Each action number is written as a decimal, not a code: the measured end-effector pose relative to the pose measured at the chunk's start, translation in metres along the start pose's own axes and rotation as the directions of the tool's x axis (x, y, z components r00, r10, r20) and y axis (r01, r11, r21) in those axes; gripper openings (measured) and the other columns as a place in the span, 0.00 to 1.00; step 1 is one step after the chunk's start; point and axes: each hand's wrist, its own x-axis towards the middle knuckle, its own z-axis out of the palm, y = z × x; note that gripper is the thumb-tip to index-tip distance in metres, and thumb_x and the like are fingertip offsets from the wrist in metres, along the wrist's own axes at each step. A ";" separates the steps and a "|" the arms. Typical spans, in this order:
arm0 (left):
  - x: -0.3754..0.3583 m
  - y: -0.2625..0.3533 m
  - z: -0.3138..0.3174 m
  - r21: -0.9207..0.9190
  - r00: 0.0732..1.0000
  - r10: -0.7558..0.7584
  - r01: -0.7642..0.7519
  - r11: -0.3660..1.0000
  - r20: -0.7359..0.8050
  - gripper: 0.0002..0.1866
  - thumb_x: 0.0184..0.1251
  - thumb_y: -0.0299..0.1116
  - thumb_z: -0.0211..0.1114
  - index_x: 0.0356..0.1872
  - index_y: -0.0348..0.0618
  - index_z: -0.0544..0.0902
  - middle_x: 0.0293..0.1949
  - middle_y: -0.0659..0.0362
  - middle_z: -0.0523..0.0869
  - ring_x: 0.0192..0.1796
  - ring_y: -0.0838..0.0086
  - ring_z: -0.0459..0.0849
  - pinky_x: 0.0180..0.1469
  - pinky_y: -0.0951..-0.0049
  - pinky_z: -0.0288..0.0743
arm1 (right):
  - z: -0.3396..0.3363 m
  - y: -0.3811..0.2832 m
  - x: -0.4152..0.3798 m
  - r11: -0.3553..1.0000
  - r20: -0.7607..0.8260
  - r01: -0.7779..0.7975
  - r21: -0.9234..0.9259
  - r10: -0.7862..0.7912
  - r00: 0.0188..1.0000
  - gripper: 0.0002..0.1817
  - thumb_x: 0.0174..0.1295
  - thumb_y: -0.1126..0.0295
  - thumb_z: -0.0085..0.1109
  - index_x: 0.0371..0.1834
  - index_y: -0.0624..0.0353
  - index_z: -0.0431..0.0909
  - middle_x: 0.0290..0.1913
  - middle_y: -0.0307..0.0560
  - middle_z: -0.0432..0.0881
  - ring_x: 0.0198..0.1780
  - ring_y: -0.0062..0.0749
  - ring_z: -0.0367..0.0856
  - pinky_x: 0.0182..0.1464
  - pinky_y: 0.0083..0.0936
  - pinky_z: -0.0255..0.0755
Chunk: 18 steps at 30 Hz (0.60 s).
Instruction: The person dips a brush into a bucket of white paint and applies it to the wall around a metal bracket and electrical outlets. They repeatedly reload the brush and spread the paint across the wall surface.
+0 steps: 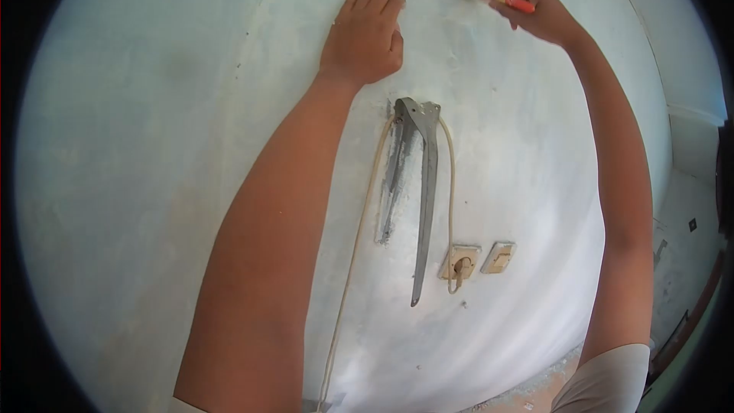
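One bracket (430, 176) separates left hand (368, 38) from socket (469, 255).

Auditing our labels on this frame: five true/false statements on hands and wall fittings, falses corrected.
1. The right hand grips an orange-red-handled brush with pale bristles. True.
2. The left hand grips the brush too. False: the left hand appears to rest open on the pale, patchy wall.
3. A long grey metal bracket is below both hands. True.
4. The square cream wall socket is unused. False: a thin beige cable is plugged into the socket.
5. The bracket is right of the socket. False: it is left.
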 end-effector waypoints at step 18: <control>-0.002 0.005 -0.006 -0.011 0.994 0.019 -0.018 1.000 0.105 0.24 0.64 0.24 0.52 0.64 0.42 0.74 0.70 0.51 0.72 0.71 0.55 0.71 0.77 0.51 0.59 | -0.021 -0.038 -0.058 0.969 0.243 -0.208 0.131 0.172 0.955 0.08 0.68 0.71 0.64 0.46 0.59 0.89 0.49 0.44 0.90 0.41 0.23 0.86 0.32 0.21 0.80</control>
